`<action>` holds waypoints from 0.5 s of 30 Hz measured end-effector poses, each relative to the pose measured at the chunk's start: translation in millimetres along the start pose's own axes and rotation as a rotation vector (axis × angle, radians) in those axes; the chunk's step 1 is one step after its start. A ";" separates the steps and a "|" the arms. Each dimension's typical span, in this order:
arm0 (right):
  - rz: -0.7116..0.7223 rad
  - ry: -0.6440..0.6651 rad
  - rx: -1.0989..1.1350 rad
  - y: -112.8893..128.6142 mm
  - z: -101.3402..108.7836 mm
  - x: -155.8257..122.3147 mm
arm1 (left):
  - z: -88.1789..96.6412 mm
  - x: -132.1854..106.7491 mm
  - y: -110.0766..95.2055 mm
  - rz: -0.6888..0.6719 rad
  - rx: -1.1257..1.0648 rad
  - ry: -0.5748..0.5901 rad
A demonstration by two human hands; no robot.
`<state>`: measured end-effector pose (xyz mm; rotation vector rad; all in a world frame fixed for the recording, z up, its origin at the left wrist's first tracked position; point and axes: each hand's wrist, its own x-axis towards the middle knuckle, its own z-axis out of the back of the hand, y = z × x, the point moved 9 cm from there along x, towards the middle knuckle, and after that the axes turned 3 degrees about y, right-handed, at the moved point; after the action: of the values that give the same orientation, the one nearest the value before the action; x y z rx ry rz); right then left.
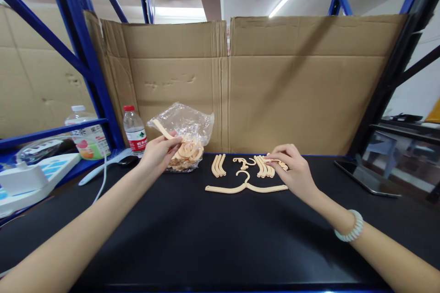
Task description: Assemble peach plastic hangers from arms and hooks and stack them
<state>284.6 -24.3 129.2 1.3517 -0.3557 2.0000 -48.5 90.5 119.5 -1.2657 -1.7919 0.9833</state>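
Note:
My left hand [160, 153] is closed on a beige curved hanger arm [161, 128], its free end pointing up and left. Just beyond that hand stands a clear plastic bag [190, 121] full of beige hanger parts [185, 153]. My right hand [292, 169] pinches a small beige hanger part [280, 163], partly hidden by the fingers. Beside it lies a row of curved hanger arms [263, 167], with hook pieces [243, 162] to their left. Another group of curved arms [218, 165] lies farther left. An assembled-looking hanger [245, 187] rests nearer to me, hook pointing away.
Cardboard sheets [295, 87] wall off the back of the black table [220, 238]. At left are a red-capped water bottle [134, 130], a larger juice bottle [87, 135], a white power strip [37, 183] and a cable. A phone-like dark slab [367, 178] lies at right.

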 end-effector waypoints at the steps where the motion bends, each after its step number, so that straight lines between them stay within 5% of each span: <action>1: 0.006 -0.016 -0.009 1.4 0.4 -0.9 | 6.7 8.3 2.6 0.011 0.013 -0.031; 7: -0.161 -0.056 0.000 -9.6 1.1 -11.4 | 22.5 27.1 14.7 -0.011 0.056 -0.077; 15: -0.569 -0.065 0.447 -42.9 -10.4 -23.4 | 22.2 6.8 12.6 -0.096 0.062 -0.085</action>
<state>311.3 3.7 97.6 1.5658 0.4376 1.5996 -64.5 95.9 99.2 -1.1047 -1.8535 1.0442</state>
